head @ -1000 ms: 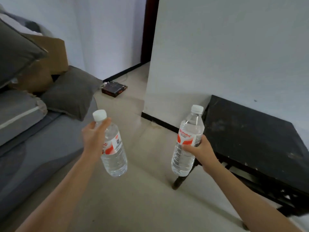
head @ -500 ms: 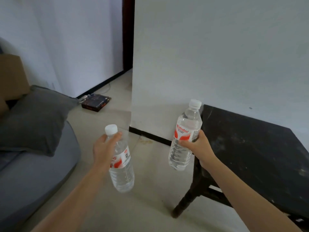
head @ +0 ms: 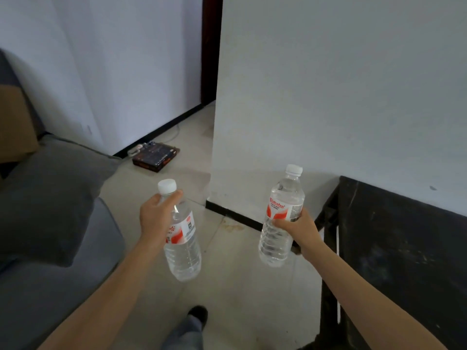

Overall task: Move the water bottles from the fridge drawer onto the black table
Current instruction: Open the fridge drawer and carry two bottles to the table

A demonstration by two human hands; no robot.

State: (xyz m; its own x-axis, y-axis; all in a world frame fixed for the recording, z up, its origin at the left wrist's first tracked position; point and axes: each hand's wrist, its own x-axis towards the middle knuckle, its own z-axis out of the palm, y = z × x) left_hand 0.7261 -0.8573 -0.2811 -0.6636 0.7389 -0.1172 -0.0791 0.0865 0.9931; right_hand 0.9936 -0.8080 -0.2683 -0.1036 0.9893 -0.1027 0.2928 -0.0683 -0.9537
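I carry two clear water bottles with white caps and red-and-white labels. My left hand (head: 158,218) grips the upper part of one bottle (head: 183,248), which tilts with its base toward me, over the pale floor. My right hand (head: 297,229) grips the other bottle (head: 281,218) around its middle and keeps it nearly upright. That bottle hangs just left of the black table (head: 404,248), whose worn top fills the right side. No fridge drawer is in view.
A grey sofa (head: 38,286) with a dark cushion (head: 50,198) lies to the left. A white wall corner (head: 252,122) stands ahead, and a dark flat box (head: 156,159) lies on the floor by the doorway. My foot (head: 198,315) shows at the bottom.
The view has swung and come closer to the table, which now sits at the right edge. Both bottles stay gripped, and the sofa has slid further to the left.
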